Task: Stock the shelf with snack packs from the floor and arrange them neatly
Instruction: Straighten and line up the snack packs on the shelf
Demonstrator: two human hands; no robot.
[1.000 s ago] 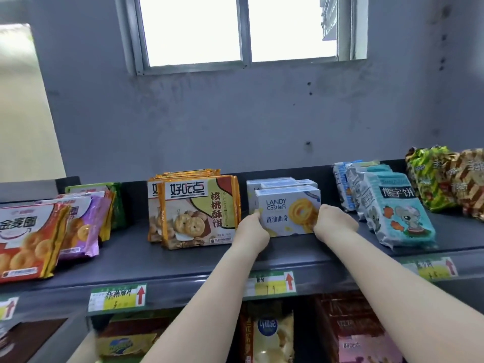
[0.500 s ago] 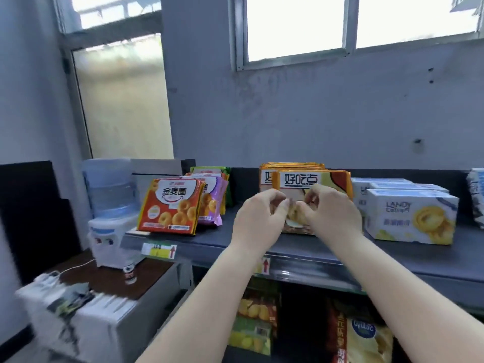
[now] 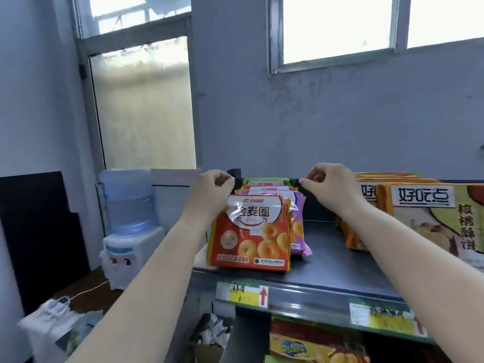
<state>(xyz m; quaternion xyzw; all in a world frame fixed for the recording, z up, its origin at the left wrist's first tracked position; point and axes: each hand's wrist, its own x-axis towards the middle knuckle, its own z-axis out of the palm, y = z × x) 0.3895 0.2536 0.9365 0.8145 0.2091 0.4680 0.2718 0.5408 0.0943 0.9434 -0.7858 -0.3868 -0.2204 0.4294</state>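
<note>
Both hands reach over the row of snack packs at the shelf's left end

The left hand (image 3: 213, 188) touches the red pack (image 3: 250, 234) top, the right hand (image 3: 331, 186) hovers with curled, empty grip (neither holds anything); a push could tip the upright row off the shelf (image 3: 335, 271) edge

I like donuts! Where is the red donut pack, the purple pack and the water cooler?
red donut pack (image 3: 250, 231), head view, front face
purple pack (image 3: 297, 226), head view, right edge
water cooler (image 3: 128, 203), head view, bottle

You're in a small shop: snack packs (image 3: 248, 231) between your hands, price tags (image 3: 242, 294) on the shelf (image 3: 327, 268) edge below them.
</note>
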